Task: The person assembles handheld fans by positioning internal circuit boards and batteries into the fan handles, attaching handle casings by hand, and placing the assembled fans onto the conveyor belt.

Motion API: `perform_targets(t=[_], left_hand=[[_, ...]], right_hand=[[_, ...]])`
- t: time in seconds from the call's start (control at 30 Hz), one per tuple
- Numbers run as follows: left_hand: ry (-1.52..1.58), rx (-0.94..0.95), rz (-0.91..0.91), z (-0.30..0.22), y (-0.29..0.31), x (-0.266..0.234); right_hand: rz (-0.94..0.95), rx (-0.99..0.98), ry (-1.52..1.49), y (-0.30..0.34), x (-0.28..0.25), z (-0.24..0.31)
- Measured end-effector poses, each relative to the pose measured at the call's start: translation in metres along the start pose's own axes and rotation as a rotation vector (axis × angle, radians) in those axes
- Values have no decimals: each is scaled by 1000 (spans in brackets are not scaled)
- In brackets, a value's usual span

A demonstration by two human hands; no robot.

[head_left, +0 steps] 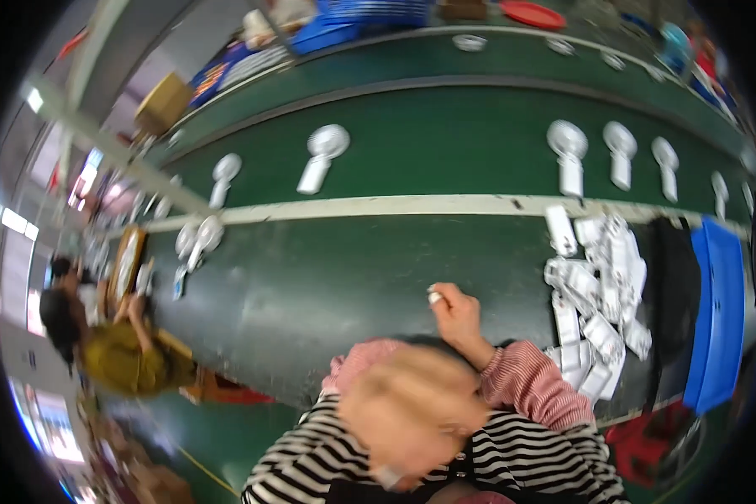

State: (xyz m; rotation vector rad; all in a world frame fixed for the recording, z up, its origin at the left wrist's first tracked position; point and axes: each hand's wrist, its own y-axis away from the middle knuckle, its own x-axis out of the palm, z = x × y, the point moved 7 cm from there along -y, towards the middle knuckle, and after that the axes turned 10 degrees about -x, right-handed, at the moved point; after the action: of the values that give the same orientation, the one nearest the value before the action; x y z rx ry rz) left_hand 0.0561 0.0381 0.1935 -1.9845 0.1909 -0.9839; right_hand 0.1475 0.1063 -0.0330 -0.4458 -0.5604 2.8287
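Observation:
My left hand point(416, 407) is raised close in front of my striped top. It is smeared by motion, so I cannot tell what its fingers do; a pale patch shows at its lower end. Over the near edge of the dark green bench point(353, 277), my right hand point(459, 321) has its fingers curled closed. A small white bit shows at its fingertips, either a finger covering or a tiny part. Right of that hand lies a heap of white plastic casings point(601, 290), nearest to it but not touched.
Small white handheld fans point(569, 151) lie spaced along the green conveyor belt point(445, 134) beyond a pale rail point(395, 204). A black cloth point(674, 286) and a blue tray point(717, 311) border the heap's right side. At the left, a person in a mustard top point(126, 357) sits working.

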Motion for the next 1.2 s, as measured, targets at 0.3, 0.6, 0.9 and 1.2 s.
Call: perform_targets(t=[0.3,0.6,0.9,1.2], left_hand=[[-498,-475,716,82,42,20],[-887,-475,470,90,71,-80],[-1599,-468,-30,9,-11,-298],[-2577,-344,-285,-99,-136,-529]], right_hand=[[2,72,-73,3,16,-15],[80,90,-303,8,24,-29],[87,122,-180,-3,16,-1],[15,198,-74,2,6,0]])
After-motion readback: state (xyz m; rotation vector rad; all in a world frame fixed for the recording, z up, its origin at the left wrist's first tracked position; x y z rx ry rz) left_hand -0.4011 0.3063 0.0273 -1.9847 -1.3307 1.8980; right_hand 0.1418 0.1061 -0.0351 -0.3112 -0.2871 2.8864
